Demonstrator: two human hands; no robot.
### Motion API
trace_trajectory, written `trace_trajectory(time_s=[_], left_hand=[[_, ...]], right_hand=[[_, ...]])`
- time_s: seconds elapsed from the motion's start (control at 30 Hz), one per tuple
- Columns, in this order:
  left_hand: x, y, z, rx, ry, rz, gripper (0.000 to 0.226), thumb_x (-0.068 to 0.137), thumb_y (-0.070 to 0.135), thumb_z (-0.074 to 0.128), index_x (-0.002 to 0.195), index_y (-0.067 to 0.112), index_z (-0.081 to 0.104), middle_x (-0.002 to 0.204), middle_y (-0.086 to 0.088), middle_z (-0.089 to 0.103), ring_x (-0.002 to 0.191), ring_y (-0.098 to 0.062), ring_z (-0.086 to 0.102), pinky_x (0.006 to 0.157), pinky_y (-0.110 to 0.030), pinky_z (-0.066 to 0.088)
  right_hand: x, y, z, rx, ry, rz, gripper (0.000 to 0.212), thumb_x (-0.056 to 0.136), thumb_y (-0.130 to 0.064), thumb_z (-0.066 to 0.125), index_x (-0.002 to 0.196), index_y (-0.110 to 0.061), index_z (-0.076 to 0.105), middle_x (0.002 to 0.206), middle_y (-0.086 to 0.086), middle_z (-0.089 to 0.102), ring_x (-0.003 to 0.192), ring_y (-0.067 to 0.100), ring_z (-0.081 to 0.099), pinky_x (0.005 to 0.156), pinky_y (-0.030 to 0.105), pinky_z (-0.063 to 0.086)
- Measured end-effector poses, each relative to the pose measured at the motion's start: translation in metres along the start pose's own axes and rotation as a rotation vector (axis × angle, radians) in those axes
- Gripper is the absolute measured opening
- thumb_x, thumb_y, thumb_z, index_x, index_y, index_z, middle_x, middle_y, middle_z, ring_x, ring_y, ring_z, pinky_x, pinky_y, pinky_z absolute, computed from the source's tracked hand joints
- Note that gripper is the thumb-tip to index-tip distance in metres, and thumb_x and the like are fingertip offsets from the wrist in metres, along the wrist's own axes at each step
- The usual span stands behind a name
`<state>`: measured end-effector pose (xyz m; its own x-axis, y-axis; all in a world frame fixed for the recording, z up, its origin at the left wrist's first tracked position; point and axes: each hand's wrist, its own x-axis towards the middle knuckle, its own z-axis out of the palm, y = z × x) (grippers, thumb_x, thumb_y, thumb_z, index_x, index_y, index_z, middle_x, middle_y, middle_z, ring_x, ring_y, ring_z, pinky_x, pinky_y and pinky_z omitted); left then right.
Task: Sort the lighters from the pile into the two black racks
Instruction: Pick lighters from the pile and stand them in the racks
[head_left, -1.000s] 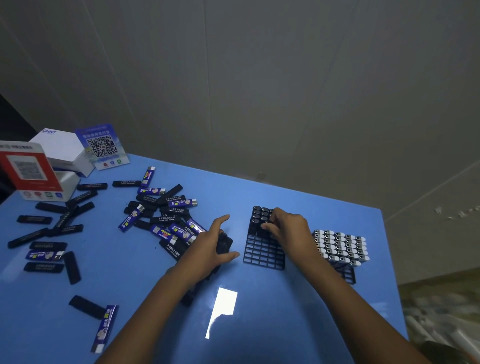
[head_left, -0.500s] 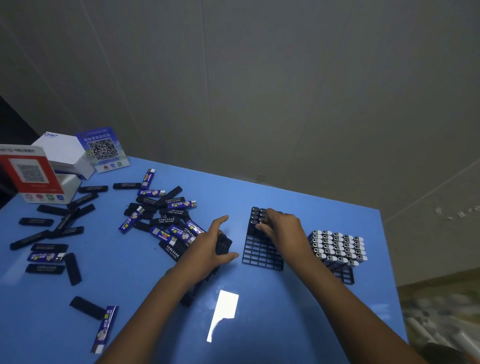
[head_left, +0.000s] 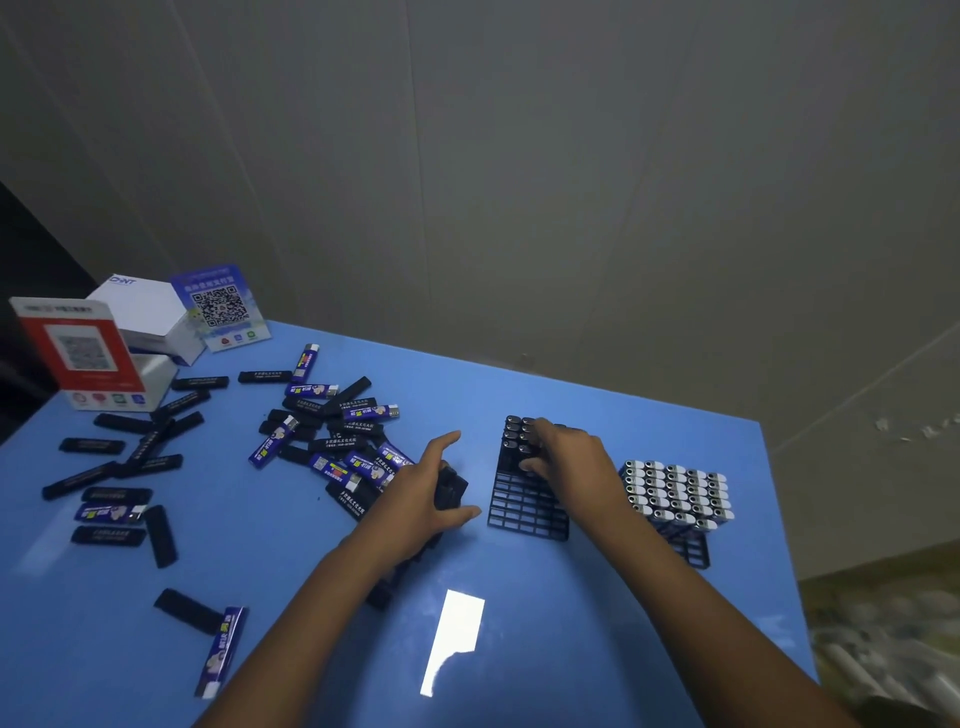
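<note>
Right hand (head_left: 563, 457) presses its curled fingers onto a black lighter standing upright in the near black plastic grid rack (head_left: 524, 512), directly ahead of it; left hand (head_left: 423, 493) grips a bundle of black lighters (head_left: 451, 487) just left of that rack. Loose black and blue lighters (head_left: 332, 431) lie flat farther left, nearest the left hand, and both hands sit as they did a second ago.

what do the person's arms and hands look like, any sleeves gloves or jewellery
Both forearms are bare as far as the frame shows, with no sleeve in view. The left hand and right hand wear no gloves. No watch, bracelet or ring shows on either, though the fingers are too dim and small to be sure about rings.
</note>
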<state>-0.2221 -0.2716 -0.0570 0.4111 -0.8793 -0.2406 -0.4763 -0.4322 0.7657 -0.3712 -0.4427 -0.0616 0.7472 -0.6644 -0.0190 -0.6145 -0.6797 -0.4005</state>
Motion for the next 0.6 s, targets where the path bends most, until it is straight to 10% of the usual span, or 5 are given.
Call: trace_trajectory(time_s=[0.27,0.6], left_hand=[[-0.003,0.019,0.009,0.010,-0.006,0.029,0.095,0.077,0.036,0.084,0.151,0.036,0.024,0.107,-0.004,0.063,0.105,-0.019,0.059,0.083,-0.019,0.040],[-0.001,0.043,0.024,-0.003,-0.026,0.089,0.098,0.069,0.033,0.090,0.146,0.041,0.031,0.086,0.005,0.069,0.078,0.000,0.063,0.067,-0.007,0.044]], right_hand=[[-0.026,-0.005,-0.025,0.662,-0.095,0.077,0.008,0.086,-0.016,0.078,0.085,-0.022,0.071,0.078,0.002,0.072,0.068,0.007,0.063,0.068,0.022,0.054],[-0.050,-0.012,-0.035,0.911,-0.168,0.100,0.017,0.079,-0.024,0.085,0.090,-0.020,0.073,0.083,0.000,0.075,0.077,0.012,0.069,0.076,0.025,0.057]])
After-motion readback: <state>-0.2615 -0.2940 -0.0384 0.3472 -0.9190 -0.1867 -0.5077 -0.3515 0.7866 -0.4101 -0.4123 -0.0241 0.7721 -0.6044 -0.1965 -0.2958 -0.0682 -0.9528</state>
